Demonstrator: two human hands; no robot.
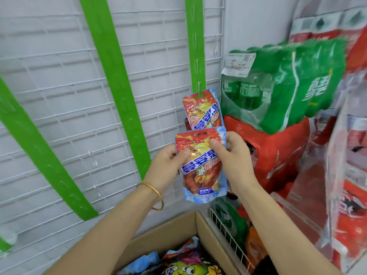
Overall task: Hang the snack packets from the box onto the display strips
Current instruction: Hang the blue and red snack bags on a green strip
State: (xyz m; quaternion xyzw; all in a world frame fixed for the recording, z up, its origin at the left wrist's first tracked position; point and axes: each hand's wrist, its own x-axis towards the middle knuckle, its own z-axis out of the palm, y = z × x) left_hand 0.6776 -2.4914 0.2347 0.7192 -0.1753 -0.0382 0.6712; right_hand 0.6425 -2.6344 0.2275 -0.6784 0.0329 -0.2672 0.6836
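Head view: I'm looking at both hands raised in front of the white wire grid panel. Between them is a red and blue foil snack packet, upright, printed face toward me. The left hand pinches its left edge, thumb on the front and fingers tucked behind. The right hand grips the upper right corner the same way, thumb pressed near the top seal. There's a thin gold bangle on the left wrist.

Just above, a matching red and blue packet hangs from the lower end of the right-hand green plastic display strip. The held packet's top edge overlaps its bottom edge. I can't tell if the two touch.

The middle green strip and the left green strip run down the grid with nothing on them.

Down at the bottom edge sits the open brown cardboard box, with more colourful snack packets inside. To the right, a green shrink-wrapped pack of bottles rests on a red shrink-wrapped drinks pack, close beside the hanging packet.
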